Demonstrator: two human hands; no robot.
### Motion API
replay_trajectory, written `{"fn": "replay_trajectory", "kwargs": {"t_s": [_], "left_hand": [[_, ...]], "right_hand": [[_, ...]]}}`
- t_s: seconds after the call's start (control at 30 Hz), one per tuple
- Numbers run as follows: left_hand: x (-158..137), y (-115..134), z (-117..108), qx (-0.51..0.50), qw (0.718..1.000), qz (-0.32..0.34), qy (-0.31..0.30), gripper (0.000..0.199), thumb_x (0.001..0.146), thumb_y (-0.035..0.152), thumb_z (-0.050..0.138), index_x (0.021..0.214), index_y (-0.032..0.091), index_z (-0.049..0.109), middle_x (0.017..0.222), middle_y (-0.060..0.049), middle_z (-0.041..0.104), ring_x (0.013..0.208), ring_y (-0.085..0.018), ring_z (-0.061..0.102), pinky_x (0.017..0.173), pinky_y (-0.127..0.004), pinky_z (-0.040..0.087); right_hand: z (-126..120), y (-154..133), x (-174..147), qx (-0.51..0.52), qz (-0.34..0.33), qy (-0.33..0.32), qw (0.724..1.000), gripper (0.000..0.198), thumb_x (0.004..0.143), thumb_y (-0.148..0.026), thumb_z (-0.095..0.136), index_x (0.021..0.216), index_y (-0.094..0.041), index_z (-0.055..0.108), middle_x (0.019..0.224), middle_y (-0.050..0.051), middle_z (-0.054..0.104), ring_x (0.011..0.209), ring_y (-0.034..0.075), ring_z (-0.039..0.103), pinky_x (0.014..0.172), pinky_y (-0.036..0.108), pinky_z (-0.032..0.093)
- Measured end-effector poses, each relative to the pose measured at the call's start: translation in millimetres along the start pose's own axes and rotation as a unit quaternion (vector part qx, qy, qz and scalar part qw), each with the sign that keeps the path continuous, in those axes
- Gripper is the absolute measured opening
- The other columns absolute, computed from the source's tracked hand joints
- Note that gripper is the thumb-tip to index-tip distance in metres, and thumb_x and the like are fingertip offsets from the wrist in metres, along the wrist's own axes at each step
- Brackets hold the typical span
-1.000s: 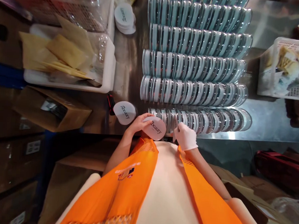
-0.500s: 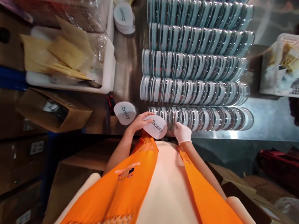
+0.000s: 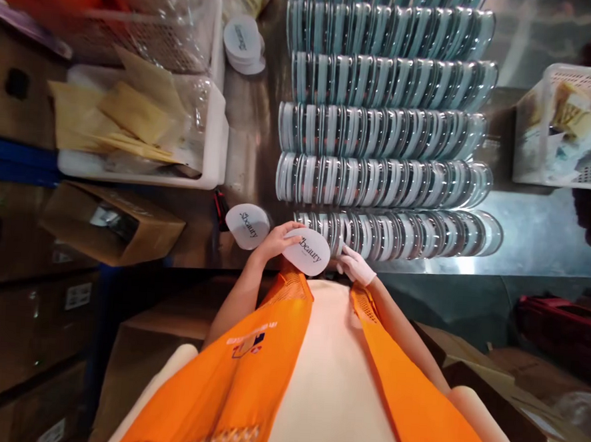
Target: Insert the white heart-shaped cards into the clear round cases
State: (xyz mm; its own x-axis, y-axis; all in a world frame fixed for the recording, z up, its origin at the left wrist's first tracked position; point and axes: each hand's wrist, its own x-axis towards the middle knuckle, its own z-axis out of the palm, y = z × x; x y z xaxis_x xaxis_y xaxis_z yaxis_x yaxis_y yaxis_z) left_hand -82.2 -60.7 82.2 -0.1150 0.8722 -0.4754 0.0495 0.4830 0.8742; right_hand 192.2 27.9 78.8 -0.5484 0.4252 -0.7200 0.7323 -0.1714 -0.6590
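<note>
My bare left hand [image 3: 277,241] is closed on a white rounded card [image 3: 307,252] printed with "beauty" in dark letters. The thumb lies over the card's upper left edge. My right hand [image 3: 357,265], in a white glove, touches the near side of the front row of clear round cases [image 3: 405,234], just right of the card. Its fingers are extended and slightly apart, with their tips partly hidden against the cases. White layers show between the clear rims. Left of my left hand lies another printed white card [image 3: 248,226] on the metal table.
Further rows of clear cases [image 3: 382,183] stand behind the front one. A white tray with brown envelopes [image 3: 215,136] is at left, above an open carton [image 3: 120,223]. More white cards [image 3: 244,41] lie farther back. A white basket [image 3: 546,123] stands right.
My right hand has turned and lowered slightly, its fingers loosening from a closed pinch at the front row. My left hand and its card have stayed nearly in place.
</note>
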Motion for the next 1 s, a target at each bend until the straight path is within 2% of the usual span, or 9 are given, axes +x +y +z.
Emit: {"fn": "replay_trajectory", "kwargs": {"t_s": [0.07, 0.13, 0.33, 0.4, 0.47, 0.53, 0.63, 0.83, 1.0], "left_hand": [[1, 0, 1, 0.004, 1.0, 0.002, -0.007, 0.051, 0.081, 0.046, 0.073, 0.123, 0.017, 0.067, 0.118, -0.009, 0.072, 0.099, -0.022, 0.068, 0.082, -0.029, 0.054], [2, 1, 2, 0.001, 1.0, 0.004, -0.011, 0.05, 0.081, 0.046, 0.073, 0.122, 0.017, 0.067, 0.118, -0.009, 0.072, 0.099, -0.022, 0.068, 0.083, -0.029, 0.054], [3, 2, 0, 0.009, 1.0, -0.006, -0.006, 0.056, 0.078, 0.049, 0.075, 0.122, 0.016, 0.067, 0.12, -0.01, 0.072, 0.099, -0.023, 0.068, 0.082, -0.03, 0.054], [0, 4, -1, 0.015, 1.0, -0.004, 0.01, 0.055, 0.077, 0.051, 0.076, 0.118, 0.016, 0.069, 0.115, -0.009, 0.074, 0.096, -0.023, 0.068, 0.082, -0.029, 0.054], [-4, 6, 1, 0.021, 0.999, 0.002, 0.029, 0.051, 0.077, 0.053, 0.076, 0.111, 0.015, 0.071, 0.107, -0.008, 0.075, 0.092, -0.021, 0.067, 0.08, -0.028, 0.053], [-8, 7, 5, 0.022, 0.999, 0.005, 0.04, 0.048, 0.078, 0.056, 0.076, 0.103, 0.016, 0.072, 0.096, -0.005, 0.074, 0.086, -0.02, 0.066, 0.075, -0.027, 0.051], [-12, 6, 14, 0.018, 0.999, 0.011, 0.051, 0.047, 0.075, 0.059, 0.078, 0.094, 0.016, 0.072, 0.086, -0.002, 0.072, 0.08, -0.018, 0.064, 0.071, -0.026, 0.05], [-21, -6, 22, -0.021, 0.997, 0.007, 0.079, 0.054, 0.072, 0.064, 0.079, 0.093, 0.015, 0.072, 0.085, -0.003, 0.071, 0.076, -0.017, 0.063, 0.066, -0.024, 0.048], [-39, -15, 10, -0.038, 0.995, 0.001, 0.087, 0.055, 0.079, 0.06, 0.074, 0.11, 0.015, 0.072, 0.1, -0.008, 0.075, 0.082, -0.019, 0.067, 0.068, -0.025, 0.051]], "right_hand": [[-3, 2, -1, 0.074, -0.021, -0.04, 0.996, 0.048, 0.099, -0.034, 0.031, 0.136, -0.012, 0.052, 0.059, -0.006, 0.06, 0.039, 0.01, 0.037, 0.049, 0.02, 0.035], [-5, -1, -2, 0.047, -0.017, -0.035, 0.998, 0.051, 0.101, -0.037, 0.026, 0.133, -0.012, 0.056, 0.056, -0.006, 0.058, 0.039, 0.011, 0.036, 0.049, 0.02, 0.034], [-5, -32, -29, -0.188, 0.036, 0.131, 0.973, 0.043, 0.1, -0.047, 0.045, 0.084, -0.019, 0.073, 0.069, 0.005, 0.068, 0.066, 0.016, 0.061, 0.063, 0.023, 0.039], [-4, -46, -39, -0.271, 0.018, 0.216, 0.938, 0.039, 0.101, -0.047, 0.048, 0.092, -0.021, 0.077, 0.085, 0.008, 0.074, 0.079, 0.018, 0.066, 0.069, 0.024, 0.04], [-4, -59, -43, -0.304, -0.054, 0.249, 0.918, 0.036, 0.102, -0.044, 0.049, 0.118, -0.024, 0.074, 0.104, 0.008, 0.075, 0.092, 0.018, 0.067, 0.075, 0.024, 0.041], [-4, -69, -39, -0.328, -0.137, 0.231, 0.906, 0.037, 0.101, -0.038, 0.052, 0.134, -0.028, 0.067, 0.116, 0.007, 0.073, 0.099, 0.018, 0.065, 0.078, 0.024, 0.041], [-3, -78, -26, -0.372, -0.168, 0.186, 0.894, 0.032, 0.099, -0.034, 0.055, 0.126, -0.029, 0.071, 0.11, 0.006, 0.074, 0.098, 0.019, 0.063, 0.079, 0.026, 0.041], [-2, -72, -23, -0.281, -0.109, 0.174, 0.937, 0.019, 0.093, -0.029, 0.06, 0.101, -0.029, 0.078, 0.105, 0.001, 0.076, 0.099, 0.017, 0.066, 0.081, 0.024, 0.045], [-24, -61, -57, -0.142, -0.095, 0.294, 0.941, 0.023, 0.091, -0.036, 0.057, 0.094, -0.02, 0.074, 0.089, 0.003, 0.076, 0.081, 0.017, 0.068, 0.078, 0.025, 0.048]]}}
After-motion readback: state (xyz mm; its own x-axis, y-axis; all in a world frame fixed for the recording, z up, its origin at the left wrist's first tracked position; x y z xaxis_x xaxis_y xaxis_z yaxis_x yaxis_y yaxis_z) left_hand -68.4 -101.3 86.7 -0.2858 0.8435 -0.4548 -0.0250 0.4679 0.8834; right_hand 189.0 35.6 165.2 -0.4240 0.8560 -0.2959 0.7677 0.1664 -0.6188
